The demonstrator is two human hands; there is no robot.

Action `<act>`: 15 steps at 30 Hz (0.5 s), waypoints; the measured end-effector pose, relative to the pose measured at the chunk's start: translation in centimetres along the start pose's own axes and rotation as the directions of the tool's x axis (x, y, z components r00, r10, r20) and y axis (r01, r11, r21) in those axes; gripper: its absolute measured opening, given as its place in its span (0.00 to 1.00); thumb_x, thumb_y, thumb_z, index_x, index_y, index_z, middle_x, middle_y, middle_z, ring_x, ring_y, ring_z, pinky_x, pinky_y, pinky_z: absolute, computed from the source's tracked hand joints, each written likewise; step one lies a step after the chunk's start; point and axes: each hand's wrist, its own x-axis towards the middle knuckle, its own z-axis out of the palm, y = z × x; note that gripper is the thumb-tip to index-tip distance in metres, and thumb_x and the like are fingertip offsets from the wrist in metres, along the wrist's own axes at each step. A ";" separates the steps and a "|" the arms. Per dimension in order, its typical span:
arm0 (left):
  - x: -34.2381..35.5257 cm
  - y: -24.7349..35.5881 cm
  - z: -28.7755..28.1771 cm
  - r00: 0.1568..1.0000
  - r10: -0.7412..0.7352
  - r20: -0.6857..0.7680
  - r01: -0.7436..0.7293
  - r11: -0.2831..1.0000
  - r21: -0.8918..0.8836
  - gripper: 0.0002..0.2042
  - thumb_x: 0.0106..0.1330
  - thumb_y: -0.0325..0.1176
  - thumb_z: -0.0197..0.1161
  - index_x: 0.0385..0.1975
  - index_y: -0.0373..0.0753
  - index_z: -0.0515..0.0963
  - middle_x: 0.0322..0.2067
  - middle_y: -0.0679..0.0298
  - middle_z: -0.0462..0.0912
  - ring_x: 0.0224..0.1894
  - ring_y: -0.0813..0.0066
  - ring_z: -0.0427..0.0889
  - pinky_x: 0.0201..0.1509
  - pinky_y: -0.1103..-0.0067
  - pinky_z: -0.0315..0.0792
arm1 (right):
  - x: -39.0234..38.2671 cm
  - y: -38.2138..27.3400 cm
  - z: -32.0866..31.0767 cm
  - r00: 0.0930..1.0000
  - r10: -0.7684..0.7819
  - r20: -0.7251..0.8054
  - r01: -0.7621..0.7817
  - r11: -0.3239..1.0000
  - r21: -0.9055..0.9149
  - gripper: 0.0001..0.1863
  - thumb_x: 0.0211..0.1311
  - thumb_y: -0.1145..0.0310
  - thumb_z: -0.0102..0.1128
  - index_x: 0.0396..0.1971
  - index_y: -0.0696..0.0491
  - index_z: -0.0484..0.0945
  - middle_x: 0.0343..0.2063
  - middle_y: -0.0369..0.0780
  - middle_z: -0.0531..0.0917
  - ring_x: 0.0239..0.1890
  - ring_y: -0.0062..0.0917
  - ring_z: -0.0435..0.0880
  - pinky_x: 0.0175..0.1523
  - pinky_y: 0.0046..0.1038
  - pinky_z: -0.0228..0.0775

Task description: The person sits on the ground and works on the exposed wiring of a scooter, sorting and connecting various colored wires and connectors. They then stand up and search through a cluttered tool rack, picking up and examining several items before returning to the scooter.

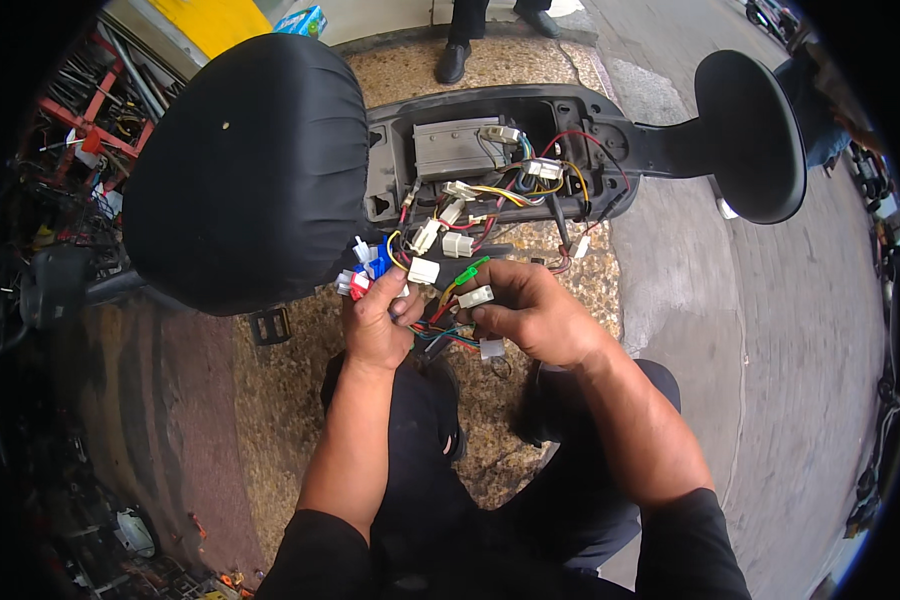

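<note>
My left hand [378,318] is closed on a bundle of wires with blue [374,258], red [359,285] and white connectors [423,271]. My right hand [515,312] is closed around a wire cluster with a white connector [475,298] and a green one [470,270], just right of my left hand. More colored wires and a clear connector [491,348] hang below. Behind my hands, an open black housing [602,146] holds a silver controller box [450,145], with several white plugs [544,169] on wires spilling over its near edge.
A large padded black seat [240,170] fills the upper left, and a black pad [750,140] on an arm extends right. A person's feet [452,62] stand beyond the housing. A rack [95,120] of tools lines the left. Another person [822,120] is partly visible at upper right.
</note>
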 end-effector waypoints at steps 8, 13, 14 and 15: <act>0.2 -0.5 -0.4 0.999 -0.018 -0.030 0.021 0.995 0.096 0.10 0.64 0.33 0.59 0.43 0.38 0.77 0.32 0.74 0.78 0.21 0.91 0.62 0.21 0.89 0.53 | 0.1 0.2 -0.3 1.000 0.030 -0.005 -0.031 0.999 -0.022 0.15 0.60 0.78 0.56 0.48 0.62 0.76 0.37 0.40 0.84 0.38 0.20 0.81 0.43 0.24 0.73; 0.0 -0.5 -0.6 1.000 0.007 0.019 -0.009 0.992 0.124 0.12 0.62 0.35 0.61 0.42 0.37 0.77 0.29 0.73 0.76 0.20 0.90 0.62 0.21 0.88 0.54 | 0.1 0.1 0.4 1.000 -0.013 0.001 0.013 1.000 0.002 0.14 0.62 0.78 0.56 0.48 0.61 0.76 0.35 0.39 0.84 0.37 0.18 0.81 0.42 0.22 0.73; -0.1 -0.5 -0.6 0.999 0.004 0.038 -0.008 0.994 0.111 0.13 0.62 0.35 0.61 0.43 0.37 0.76 0.29 0.72 0.76 0.20 0.89 0.62 0.20 0.88 0.54 | 0.1 0.2 0.7 0.999 -0.039 0.013 0.038 0.998 0.045 0.14 0.62 0.78 0.56 0.48 0.61 0.76 0.35 0.38 0.84 0.36 0.18 0.80 0.42 0.22 0.73; -0.2 -0.4 -0.6 0.999 -0.014 0.045 0.011 0.998 0.068 0.13 0.62 0.35 0.60 0.43 0.37 0.76 0.29 0.72 0.76 0.20 0.89 0.63 0.20 0.88 0.54 | 0.2 0.3 1.0 0.997 -0.075 0.012 0.075 0.996 0.039 0.13 0.64 0.77 0.56 0.48 0.61 0.76 0.36 0.38 0.83 0.36 0.17 0.79 0.41 0.22 0.73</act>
